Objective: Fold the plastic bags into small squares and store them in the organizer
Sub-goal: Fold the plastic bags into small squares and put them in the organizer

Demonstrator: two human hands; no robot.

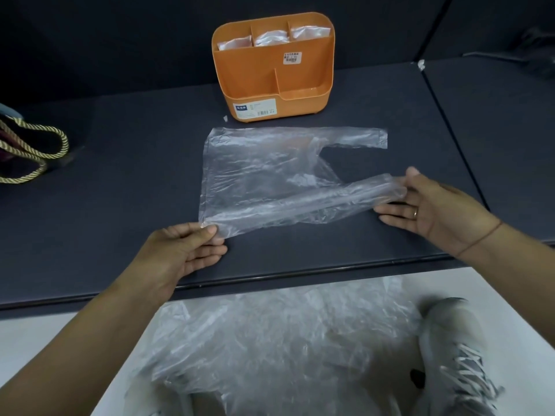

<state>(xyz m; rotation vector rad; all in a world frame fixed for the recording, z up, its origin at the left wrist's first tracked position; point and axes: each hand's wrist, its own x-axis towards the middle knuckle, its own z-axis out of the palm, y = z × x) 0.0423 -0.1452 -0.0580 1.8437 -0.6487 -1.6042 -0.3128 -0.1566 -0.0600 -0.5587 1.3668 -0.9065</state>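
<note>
A clear plastic bag (258, 169) lies spread on the dark table (120, 175), its two handles pointing right. My left hand (183, 250) pinches the bag's near left corner. My right hand (432, 205) holds the end of the near handle between thumb and fingers, and the near edge is lifted off the table between both hands. Behind the bag stands an orange organizer (270, 82). Its three back compartments each hold a folded clear bag (268, 37); the front compartments look empty.
A heap of loose clear bags (285, 340) lies below the table's front edge, on my lap. A grey shoe (456, 349) shows at lower right. A dark tote with gold rope handles (30, 151) sits at the table's left edge.
</note>
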